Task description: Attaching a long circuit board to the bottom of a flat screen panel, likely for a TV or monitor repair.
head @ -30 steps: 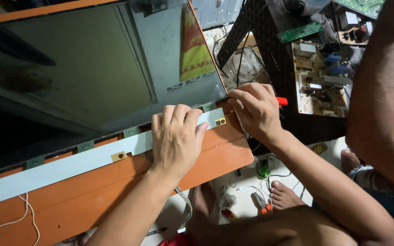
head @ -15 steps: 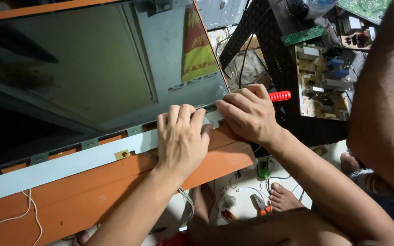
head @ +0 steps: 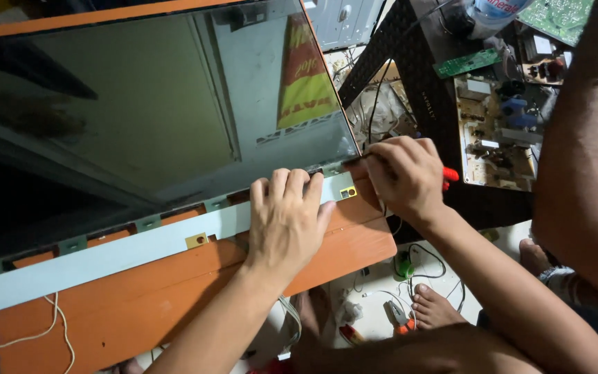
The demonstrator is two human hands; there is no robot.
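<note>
Head view: glossy display panel (head: 153, 118) lies flat on an orange board (head: 140, 305), left hand (head: 286, 221) pressed open, palm down, on its pale lower strip (head: 119, 253). Right hand (head: 404, 176) closed around a red-handled screwdriver (head: 449, 176), tip at the panel's near right corner. Circuit boards (head: 496, 118) crowd the dark table just right; another person's arm (head: 576, 152) hangs beside them, cables (head: 410, 266) on the floor below.

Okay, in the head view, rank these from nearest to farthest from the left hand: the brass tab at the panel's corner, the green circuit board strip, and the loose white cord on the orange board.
From the left hand:
1. Brass tab, just right of the fingers.
2. White cord, far left on the orange board.
3. Green circuit board strip, upper right on the dark bench.
</note>
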